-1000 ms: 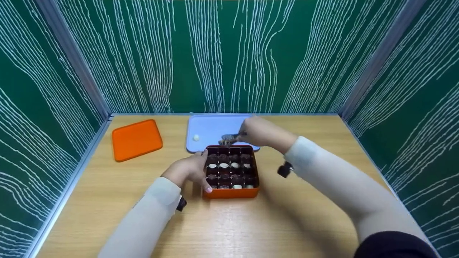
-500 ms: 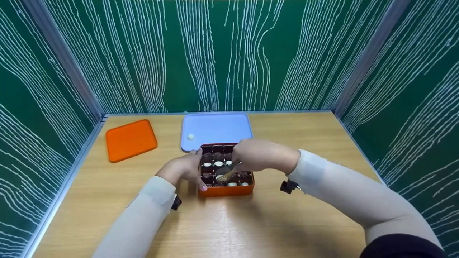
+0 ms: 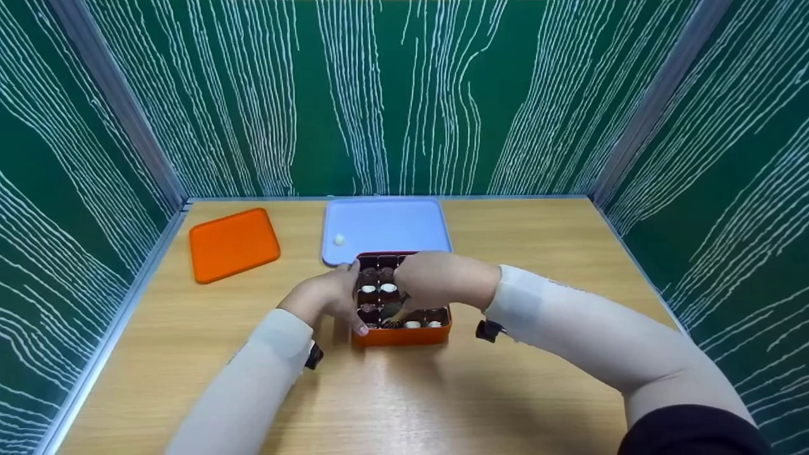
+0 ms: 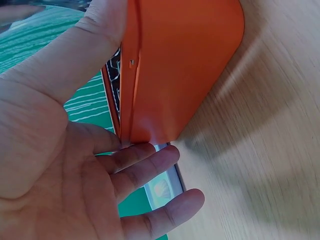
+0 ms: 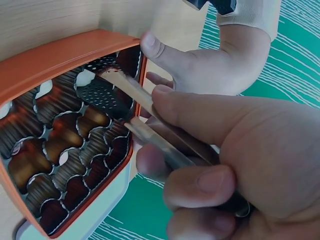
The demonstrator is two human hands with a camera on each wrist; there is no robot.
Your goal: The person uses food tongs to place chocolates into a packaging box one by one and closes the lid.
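Observation:
An orange box [image 3: 402, 338] with a dark divided insert stands mid-table; brown and white round pieces that look like chocolates sit in its cells. My left hand [image 3: 325, 298] holds the box's left side, thumb at the near corner and fingertips by the far corner; some fingers reach past the edge in the left wrist view. My right hand [image 3: 433, 278] grips metal tongs [image 5: 160, 135] over the box. Their perforated ends reach into a near-left cell, around a white piece [image 5: 85, 77]. Whether they squeeze it I cannot tell. The right hand hides part of the insert.
Behind the box lies a light blue tray [image 3: 398, 221] with one small white round piece [image 3: 339, 240] on it. An orange lid-like tray [image 3: 234, 245] lies at the back left. Green walls with white lines [image 3: 354, 95] enclose the table [image 3: 524, 246].
My right hand has brought the tongs from over the blue tray toward the near-left cells of the box, then lowered their ends into a cell. The left hand stays on the box.

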